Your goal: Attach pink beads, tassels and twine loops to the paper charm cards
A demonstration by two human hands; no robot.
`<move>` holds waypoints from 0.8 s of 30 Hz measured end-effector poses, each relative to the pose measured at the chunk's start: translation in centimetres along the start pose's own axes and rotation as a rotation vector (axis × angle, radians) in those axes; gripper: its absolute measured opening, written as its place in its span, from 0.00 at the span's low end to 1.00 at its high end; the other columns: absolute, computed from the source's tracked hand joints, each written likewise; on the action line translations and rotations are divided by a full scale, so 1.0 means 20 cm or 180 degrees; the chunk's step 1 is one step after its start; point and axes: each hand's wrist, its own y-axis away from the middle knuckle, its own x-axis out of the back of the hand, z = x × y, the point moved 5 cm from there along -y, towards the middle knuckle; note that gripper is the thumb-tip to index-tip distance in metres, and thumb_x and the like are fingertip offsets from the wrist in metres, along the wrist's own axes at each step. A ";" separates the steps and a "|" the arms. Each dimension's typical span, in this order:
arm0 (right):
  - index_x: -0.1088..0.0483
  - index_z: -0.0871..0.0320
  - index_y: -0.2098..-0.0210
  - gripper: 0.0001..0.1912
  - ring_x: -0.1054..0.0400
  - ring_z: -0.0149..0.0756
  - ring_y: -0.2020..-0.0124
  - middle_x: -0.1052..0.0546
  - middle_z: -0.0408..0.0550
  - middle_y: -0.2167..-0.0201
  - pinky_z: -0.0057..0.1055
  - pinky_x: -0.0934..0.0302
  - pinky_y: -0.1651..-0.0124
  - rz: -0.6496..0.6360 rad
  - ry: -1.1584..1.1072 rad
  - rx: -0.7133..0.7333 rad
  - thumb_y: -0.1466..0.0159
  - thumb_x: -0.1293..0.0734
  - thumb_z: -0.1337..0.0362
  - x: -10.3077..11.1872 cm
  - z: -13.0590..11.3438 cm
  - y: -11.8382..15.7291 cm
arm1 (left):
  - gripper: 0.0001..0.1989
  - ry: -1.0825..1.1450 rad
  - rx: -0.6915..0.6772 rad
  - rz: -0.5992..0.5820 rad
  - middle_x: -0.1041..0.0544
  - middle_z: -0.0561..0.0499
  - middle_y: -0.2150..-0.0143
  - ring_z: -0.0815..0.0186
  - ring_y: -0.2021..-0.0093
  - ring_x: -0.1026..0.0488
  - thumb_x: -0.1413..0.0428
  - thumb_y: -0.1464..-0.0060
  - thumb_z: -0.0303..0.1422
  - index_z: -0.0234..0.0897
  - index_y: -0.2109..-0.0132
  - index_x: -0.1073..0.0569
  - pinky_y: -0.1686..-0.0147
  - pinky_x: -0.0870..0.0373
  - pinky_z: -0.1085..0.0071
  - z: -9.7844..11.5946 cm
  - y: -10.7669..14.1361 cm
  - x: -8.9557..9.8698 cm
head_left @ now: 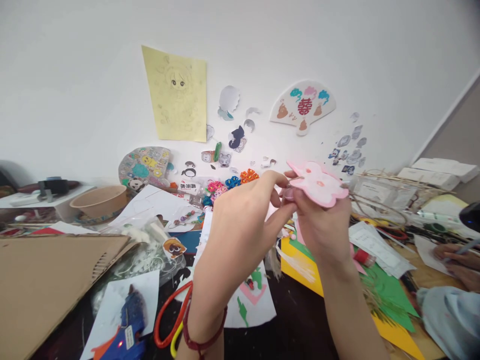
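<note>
A pink and white flower-shaped piece (321,184) with small orange marks is held up above the table, in front of the wall. My right hand (320,220) grips it from below, fingers closed at its left edge. My left hand (249,215) is closed at that same edge, thumb and fingers pinched together near a small clear, shiny thing that I cannot make out well. The fingertips of both hands almost meet there. A dark red cord circles my left wrist.
A blue glue gun (132,320) with a lit red light lies on white paper at the lower left, beside red-handled scissors (168,320). Cardboard (56,285) covers the far left. Another person's hand (459,257) holds a pen at the right.
</note>
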 end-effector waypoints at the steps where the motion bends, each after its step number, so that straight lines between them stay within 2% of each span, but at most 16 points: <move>1: 0.20 0.53 0.63 0.11 0.29 0.34 0.71 0.19 0.46 0.66 0.30 0.35 0.76 0.0018 0.0059 -0.0021 0.43 0.21 0.58 0.00 0.00 0.00 | 0.11 -0.0026 -0.0003 0.0018 0.21 0.58 0.66 0.72 0.66 0.25 0.40 0.38 0.31 0.37 0.49 0.26 0.67 0.37 0.71 0.00 0.00 -0.01; 5: 0.19 0.52 0.61 0.12 0.30 0.34 0.72 0.19 0.46 0.65 0.30 0.37 0.77 -0.0099 0.0123 -0.0093 0.43 0.22 0.57 0.01 0.02 -0.02 | 0.06 0.0109 0.0016 0.0001 0.22 0.59 0.69 0.73 0.69 0.27 0.40 0.39 0.30 0.37 0.54 0.25 0.68 0.38 0.72 -0.02 -0.02 -0.02; 8: 0.18 0.49 0.59 0.10 0.34 0.30 0.76 0.22 0.43 0.71 0.29 0.39 0.77 -0.0299 -0.0104 -0.0186 0.40 0.24 0.55 0.02 0.01 -0.03 | 0.04 0.0463 0.0028 -0.0169 0.21 0.59 0.69 0.74 0.70 0.28 0.40 0.38 0.30 0.38 0.55 0.23 0.67 0.36 0.73 -0.04 -0.03 -0.03; 11: 0.17 0.48 0.61 0.09 0.37 0.28 0.78 0.22 0.42 0.71 0.28 0.41 0.78 -0.0375 -0.0222 -0.0368 0.39 0.24 0.54 0.03 0.01 -0.03 | 0.08 0.1058 0.0042 -0.0403 0.19 0.56 0.67 0.73 0.68 0.26 0.39 0.38 0.30 0.38 0.52 0.22 0.65 0.34 0.74 -0.07 -0.04 -0.05; 14: 0.16 0.47 0.63 0.10 0.35 0.28 0.77 0.19 0.43 0.69 0.27 0.40 0.78 -0.0390 -0.0220 -0.0587 0.41 0.23 0.51 0.05 0.01 -0.02 | 0.11 0.1887 0.0181 -0.0732 0.18 0.51 0.64 0.70 0.65 0.25 0.38 0.39 0.33 0.33 0.50 0.22 0.63 0.30 0.73 -0.10 -0.04 -0.09; 17: 0.16 0.47 0.62 0.10 0.30 0.30 0.74 0.18 0.44 0.66 0.28 0.35 0.74 -0.0510 -0.0245 -0.0760 0.40 0.24 0.50 0.05 0.02 -0.02 | 0.11 0.2651 0.0325 -0.0986 0.18 0.48 0.64 0.68 0.65 0.25 0.36 0.41 0.33 0.32 0.54 0.22 0.63 0.27 0.71 -0.13 -0.05 -0.14; 19: 0.17 0.46 0.60 0.10 0.26 0.32 0.69 0.17 0.45 0.60 0.31 0.29 0.68 -0.0636 -0.0263 -0.0740 0.39 0.25 0.52 0.05 0.02 -0.02 | 0.08 0.2991 0.0377 -0.1084 0.19 0.48 0.63 0.68 0.64 0.24 0.36 0.42 0.32 0.34 0.56 0.21 0.63 0.26 0.71 -0.16 -0.05 -0.16; 22: 0.18 0.47 0.61 0.10 0.23 0.37 0.59 0.19 0.44 0.49 0.35 0.25 0.57 -0.0695 -0.0148 -0.0527 0.39 0.25 0.52 0.05 0.02 -0.03 | 0.07 0.3268 0.0440 -0.1196 0.18 0.47 0.61 0.68 0.63 0.23 0.36 0.43 0.30 0.36 0.57 0.21 0.64 0.25 0.72 -0.19 -0.04 -0.19; 24: 0.18 0.48 0.64 0.09 0.23 0.37 0.57 0.18 0.44 0.50 0.35 0.24 0.57 -0.0639 -0.0048 -0.0418 0.39 0.25 0.52 0.05 0.01 -0.03 | 0.07 0.3302 0.0488 -0.1233 0.17 0.46 0.60 0.68 0.63 0.22 0.35 0.43 0.32 0.36 0.58 0.20 0.66 0.25 0.73 -0.22 -0.03 -0.20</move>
